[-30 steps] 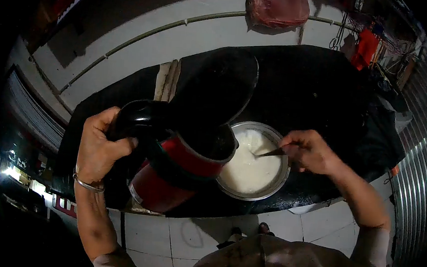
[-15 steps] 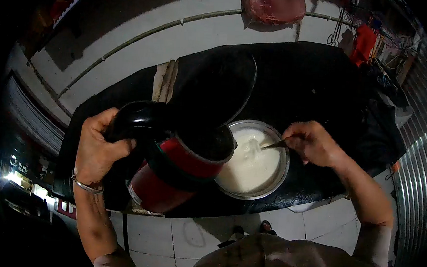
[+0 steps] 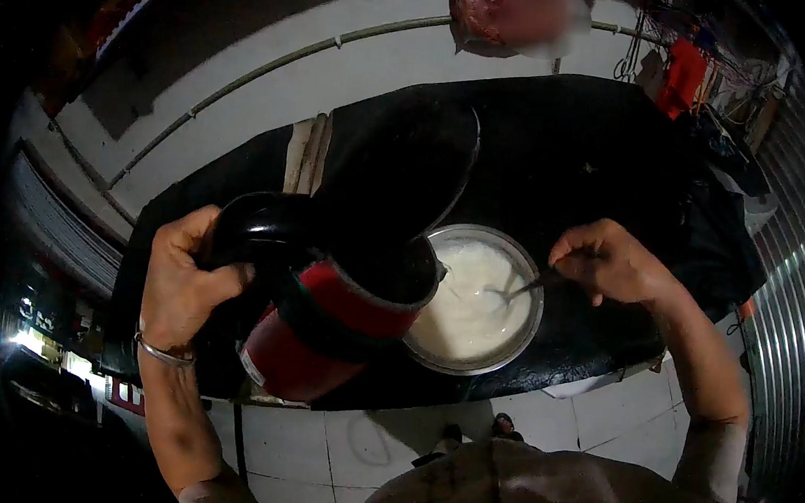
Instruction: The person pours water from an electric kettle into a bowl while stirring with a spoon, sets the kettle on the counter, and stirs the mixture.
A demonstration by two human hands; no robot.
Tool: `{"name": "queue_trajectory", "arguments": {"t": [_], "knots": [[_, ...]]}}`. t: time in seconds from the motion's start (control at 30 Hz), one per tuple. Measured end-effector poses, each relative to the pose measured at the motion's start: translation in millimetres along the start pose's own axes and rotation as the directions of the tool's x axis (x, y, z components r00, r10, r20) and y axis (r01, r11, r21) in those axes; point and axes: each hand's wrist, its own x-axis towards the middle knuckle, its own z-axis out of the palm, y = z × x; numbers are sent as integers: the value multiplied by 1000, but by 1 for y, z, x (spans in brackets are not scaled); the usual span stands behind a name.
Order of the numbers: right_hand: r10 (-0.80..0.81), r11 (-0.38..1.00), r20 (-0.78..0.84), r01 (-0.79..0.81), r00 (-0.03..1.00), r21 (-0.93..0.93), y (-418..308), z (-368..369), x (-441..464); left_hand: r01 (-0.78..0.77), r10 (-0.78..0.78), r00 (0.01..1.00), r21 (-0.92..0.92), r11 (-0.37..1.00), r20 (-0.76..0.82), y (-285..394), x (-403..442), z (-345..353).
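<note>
My left hand (image 3: 184, 280) is closed around the black handle of a red and black electric kettle (image 3: 322, 362). The kettle's lid stands up, and its body leans so that the spout sits over the left rim of a round metal bowl (image 3: 537, 320). A faint pale streak shows just below the spout; I cannot tell if it is pouring water. White, creamy liquid (image 3: 472, 325) fills much of the bowl. Pinched between the fingers of my right hand (image 3: 612, 264) is a spoon (image 3: 541, 280), its lower end dipped in the liquid, its bowl part mostly hidden.
A black sheet covers the table (image 3: 556, 159). Behind it, a pipe (image 3: 275, 67) runs along the white wall, near a reddish plastic bag (image 3: 500, 18). Red cloth (image 3: 680, 79) and cables hang at the far right, beside a corrugated metal sheet (image 3: 800, 303).
My right hand has shifted slightly right and up with the spoon, and the spoon's dipped end has moved right in the white liquid. My left hand and the kettle stay almost still.
</note>
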Motion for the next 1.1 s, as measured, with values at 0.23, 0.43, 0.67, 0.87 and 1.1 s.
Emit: {"name": "queue_trajectory", "arguments": {"t": [0.23,0.43,0.67,0.87,1.1], "knots": [[1,1000,52,-3,999,27,-7,4,2,18,-19,1000,-32,999,-15,1,0,1],[-40,998,2,39,999,53,2,10,10,3,-3,1000,-15,1000,-4,-1,0,0],[9,1000,-60,-8,998,6,-3,2,8,10,-10,1000,-6,1000,0,0,0,1],[-9,1000,-19,9,1000,0,0,-7,3,32,-33,999,3,999,13,4,0,2],[-24,999,11,24,1000,43,-2,3,5,-11,12,1000,49,999,-3,1,1,1]]}}
